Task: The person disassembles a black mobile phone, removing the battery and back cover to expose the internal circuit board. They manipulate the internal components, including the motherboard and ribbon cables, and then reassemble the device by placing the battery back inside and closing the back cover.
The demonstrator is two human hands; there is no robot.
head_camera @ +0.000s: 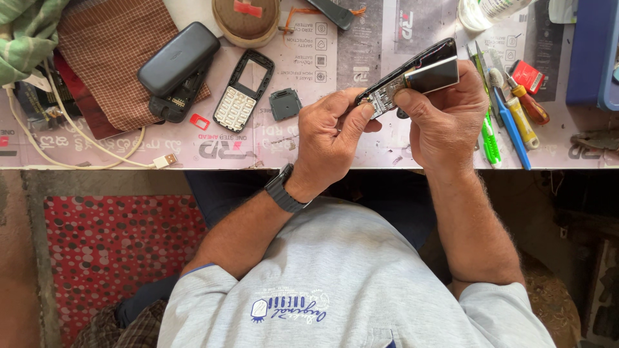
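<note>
The workbench [361, 151] runs past both hands, its near edge just below the wrists. Left of the left hand [332, 138] lie one checked cloth [113, 58], one dark phone back cover [177, 58], one keypad frame [244, 90] and one small square part [284, 104]. Right of the right hand [448, 119] crowd several screwdrivers [509, 122]. Bare bench shows only beneath the hands. Both hands pinch one opened phone body [412, 77], raised between them, thumbs close together.

A pale workbench [361, 151] spans the far side, its top covered with printed paper. Below on the left lies a red mat [122, 251] dotted white, on a dull floor [13, 258].
</note>
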